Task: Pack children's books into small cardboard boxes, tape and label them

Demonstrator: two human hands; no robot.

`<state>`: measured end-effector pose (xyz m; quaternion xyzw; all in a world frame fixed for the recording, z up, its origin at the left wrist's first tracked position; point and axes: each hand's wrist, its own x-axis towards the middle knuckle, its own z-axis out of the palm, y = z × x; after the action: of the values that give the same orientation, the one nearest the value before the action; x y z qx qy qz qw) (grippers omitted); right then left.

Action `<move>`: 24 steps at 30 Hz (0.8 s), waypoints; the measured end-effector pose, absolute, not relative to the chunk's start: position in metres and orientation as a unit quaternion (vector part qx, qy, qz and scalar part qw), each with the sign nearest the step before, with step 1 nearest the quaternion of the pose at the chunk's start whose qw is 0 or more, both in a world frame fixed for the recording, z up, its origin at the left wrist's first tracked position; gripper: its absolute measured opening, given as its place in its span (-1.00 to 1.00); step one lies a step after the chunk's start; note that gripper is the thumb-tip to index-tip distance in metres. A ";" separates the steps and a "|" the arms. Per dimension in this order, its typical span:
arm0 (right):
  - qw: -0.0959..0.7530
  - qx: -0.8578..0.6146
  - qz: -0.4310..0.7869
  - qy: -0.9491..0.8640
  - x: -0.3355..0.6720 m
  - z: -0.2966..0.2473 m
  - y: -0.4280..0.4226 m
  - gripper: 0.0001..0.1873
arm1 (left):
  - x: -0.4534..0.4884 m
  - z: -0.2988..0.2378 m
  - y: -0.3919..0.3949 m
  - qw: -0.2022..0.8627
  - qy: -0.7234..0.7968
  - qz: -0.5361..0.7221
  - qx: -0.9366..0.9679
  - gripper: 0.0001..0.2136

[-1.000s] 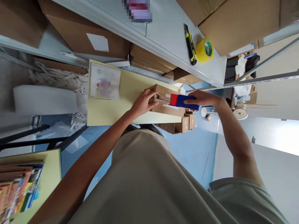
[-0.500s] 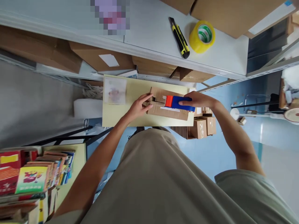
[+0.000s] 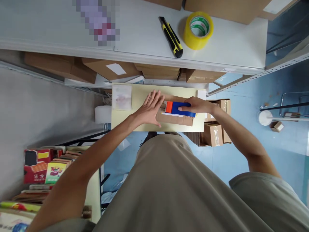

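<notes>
A brown cardboard box [image 3: 177,118] lies on a small pale yellow table [image 3: 140,96] below me. My left hand [image 3: 150,109] rests flat on the box's left end, fingers stretched out and together. My right hand [image 3: 196,105] grips a blue and red tape dispenser [image 3: 178,108] and holds it on top of the box, red end pointing left. A strip of tape shows along the box under the dispenser.
A white shelf [image 3: 145,38] above the table carries a yellow-black utility knife [image 3: 172,37] and a yellow tape roll [image 3: 198,30]. A clear packet [image 3: 122,97] lies on the table's left. Small cartons [image 3: 214,132] stand on the blue floor at right; books [image 3: 45,167] are stacked at left.
My left hand has flattened out on the box's left end, where before its fingers curled on the flap. The dispenser has slid a little leftward along the box. The view has turned.
</notes>
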<state>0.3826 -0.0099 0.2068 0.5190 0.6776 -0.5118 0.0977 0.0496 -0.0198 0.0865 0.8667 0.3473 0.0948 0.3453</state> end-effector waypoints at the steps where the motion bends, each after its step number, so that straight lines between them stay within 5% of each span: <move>1: 0.097 0.519 -0.508 0.681 0.383 0.207 -0.010 -0.19 | 0.054 0.085 -0.015 0.333 0.336 0.072 0.878 0.56; 15: 0.156 0.477 -0.528 0.685 0.392 0.227 0.007 -0.16 | 0.054 0.088 -0.013 0.252 0.328 -0.035 0.910 0.40; 24: 0.209 0.592 -0.441 0.642 0.524 0.256 -0.008 -0.16 | 0.044 0.081 -0.014 0.262 0.331 -0.014 0.906 0.36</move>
<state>0.5241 -0.0080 0.2563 0.5921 0.6415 -0.4406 0.2092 0.0439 -0.0138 0.0809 0.9063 0.3311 -0.0136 0.2625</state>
